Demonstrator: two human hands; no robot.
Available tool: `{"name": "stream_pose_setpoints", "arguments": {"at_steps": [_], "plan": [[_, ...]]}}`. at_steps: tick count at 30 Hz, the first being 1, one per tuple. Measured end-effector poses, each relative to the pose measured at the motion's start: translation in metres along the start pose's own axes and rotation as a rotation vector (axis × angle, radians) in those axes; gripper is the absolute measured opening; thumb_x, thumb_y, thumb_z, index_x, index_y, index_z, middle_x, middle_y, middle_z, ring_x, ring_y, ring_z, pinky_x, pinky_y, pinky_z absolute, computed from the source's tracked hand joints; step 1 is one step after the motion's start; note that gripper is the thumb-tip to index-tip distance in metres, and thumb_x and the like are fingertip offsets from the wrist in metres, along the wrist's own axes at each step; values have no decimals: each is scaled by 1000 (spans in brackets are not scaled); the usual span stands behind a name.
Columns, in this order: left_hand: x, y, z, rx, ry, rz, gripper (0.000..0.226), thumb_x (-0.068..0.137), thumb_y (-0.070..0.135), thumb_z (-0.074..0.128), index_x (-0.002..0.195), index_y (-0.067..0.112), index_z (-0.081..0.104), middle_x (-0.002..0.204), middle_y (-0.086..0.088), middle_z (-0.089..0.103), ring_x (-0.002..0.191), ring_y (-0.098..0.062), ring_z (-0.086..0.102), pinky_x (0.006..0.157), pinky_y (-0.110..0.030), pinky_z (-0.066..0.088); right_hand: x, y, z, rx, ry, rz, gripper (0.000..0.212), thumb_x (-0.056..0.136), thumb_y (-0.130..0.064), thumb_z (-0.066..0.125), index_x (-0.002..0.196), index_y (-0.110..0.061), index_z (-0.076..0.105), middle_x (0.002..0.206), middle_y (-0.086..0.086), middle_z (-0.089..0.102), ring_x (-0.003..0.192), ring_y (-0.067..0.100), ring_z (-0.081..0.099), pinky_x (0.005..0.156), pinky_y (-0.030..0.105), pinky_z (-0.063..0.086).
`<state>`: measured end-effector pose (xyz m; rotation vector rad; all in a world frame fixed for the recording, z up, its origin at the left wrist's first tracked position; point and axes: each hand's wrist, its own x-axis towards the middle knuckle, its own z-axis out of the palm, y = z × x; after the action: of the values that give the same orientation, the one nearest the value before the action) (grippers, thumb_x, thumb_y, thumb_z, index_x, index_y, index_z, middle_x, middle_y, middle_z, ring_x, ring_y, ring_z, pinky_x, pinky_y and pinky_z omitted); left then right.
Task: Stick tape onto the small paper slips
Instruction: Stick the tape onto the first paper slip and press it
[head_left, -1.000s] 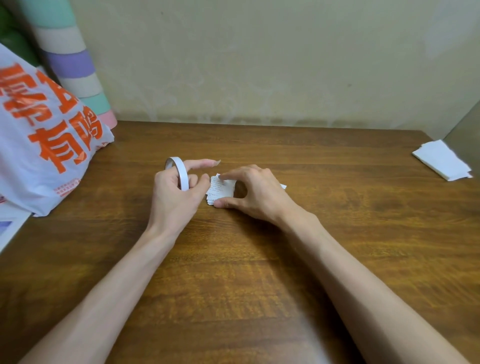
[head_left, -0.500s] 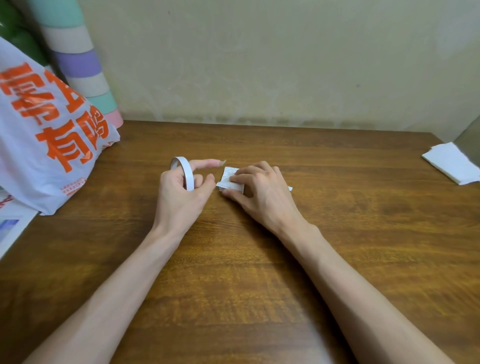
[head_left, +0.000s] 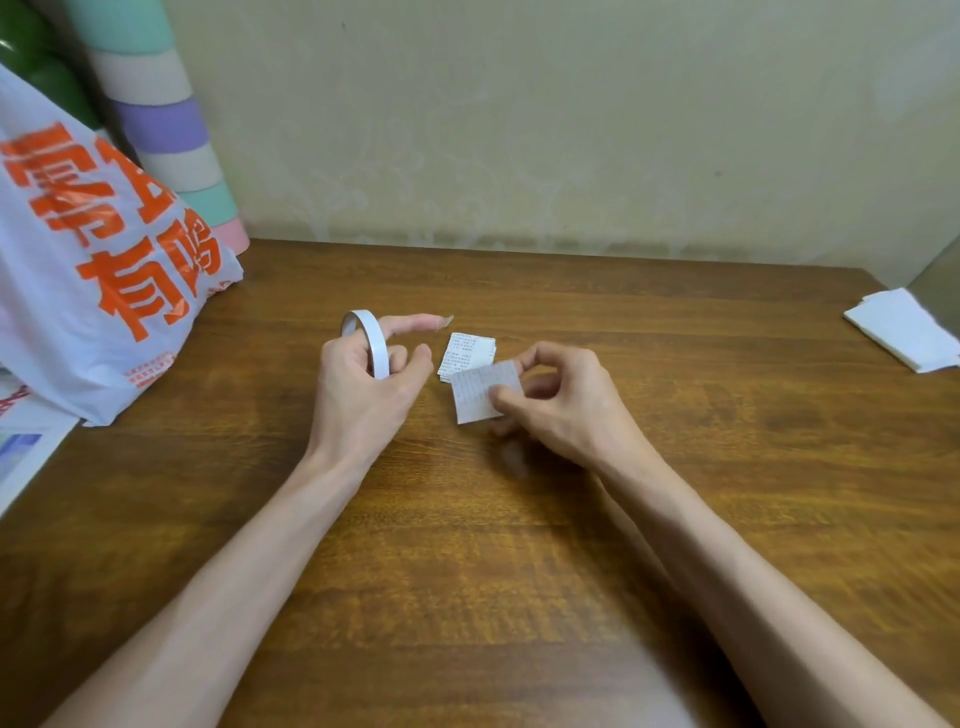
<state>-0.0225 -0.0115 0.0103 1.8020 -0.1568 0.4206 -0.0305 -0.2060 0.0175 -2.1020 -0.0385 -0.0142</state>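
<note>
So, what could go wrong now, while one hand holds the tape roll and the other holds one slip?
1. The left hand grips the tape roll and the right hand pinches a slip, so no hand is free; peeling tape may crease the slip.
2. The slip hangs close to the stack of slips; loose tape might catch them too.

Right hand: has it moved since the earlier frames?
Yes. The right hand has drawn back off the stack of slips, toward the person and slightly rightward, and now pinches one slip.
</note>
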Motion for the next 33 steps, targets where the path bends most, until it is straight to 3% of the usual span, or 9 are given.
{"name": "stream_pose_setpoints", "arguments": {"at_steps": [2,5,9,13,17,21,24,28,33], "plan": [[-1,0,1,-1,-6,1,26,97,2,65,114,19,78,44,15,31,41,-7,26,49,-12,33,-1,5,1,-112,-23,-18,17,89,-26,80,80,-19,67,71,-7,76,65,4,70,62,17,52],[-1,-1,0,-5,-6,-9,27,97,2,65,112,19,78,45,13,30,42,-7,24,49,-13,32,1,10,-2,-222,-37,-21,21,83,-30,86,76,-20,69,71,-10,74,63,-1,64,72,24,54],[-1,0,0,-6,-14,-11,26,97,3,66,112,21,78,46,9,32,43,-7,25,51,-14,35,-1,9,-9,-342,-75,-52,25,79,-34,88,97,-31,70,71,-14,70,67,1,63,78,33,56],[-4,5,0,-87,-94,-39,22,99,10,66,106,25,80,49,-3,33,48,-19,25,52,-19,34,-2,9,-11,-463,-44,-106,46,76,-43,89,115,-39,66,95,-12,59,78,3,55,81,35,53],[-5,5,-1,-219,-216,-127,19,96,14,64,102,21,81,48,6,30,48,-16,22,50,-24,27,0,9,-10,-100,76,-157,27,87,-29,82,112,-30,73,94,-8,66,69,5,64,73,22,51],[-5,5,0,-231,-281,-145,18,101,4,62,102,10,80,47,8,29,46,-13,21,48,-22,25,-1,3,-6,248,-39,-219,28,95,-5,73,121,-16,75,105,3,77,91,10,72,83,21,55],[-6,6,1,-236,-305,-138,17,101,3,62,102,7,79,47,8,30,44,-11,22,46,-17,28,-3,2,-2,335,-51,-233,20,95,-3,74,115,-6,77,111,1,79,97,9,73,85,20,55],[-6,6,0,-248,-313,-153,18,101,5,63,103,10,80,47,7,30,45,-12,21,47,-18,27,-4,6,-3,425,-21,-200,14,94,-4,76,108,-4,78,108,8,80,102,26,76,95,31,60],[-6,6,-1,-252,-309,-174,19,100,7,64,105,14,81,47,7,31,46,-11,24,48,-19,27,-4,8,-3,455,-14,-209,13,93,0,76,105,1,79,105,9,80,94,15,75,91,27,59]]}}
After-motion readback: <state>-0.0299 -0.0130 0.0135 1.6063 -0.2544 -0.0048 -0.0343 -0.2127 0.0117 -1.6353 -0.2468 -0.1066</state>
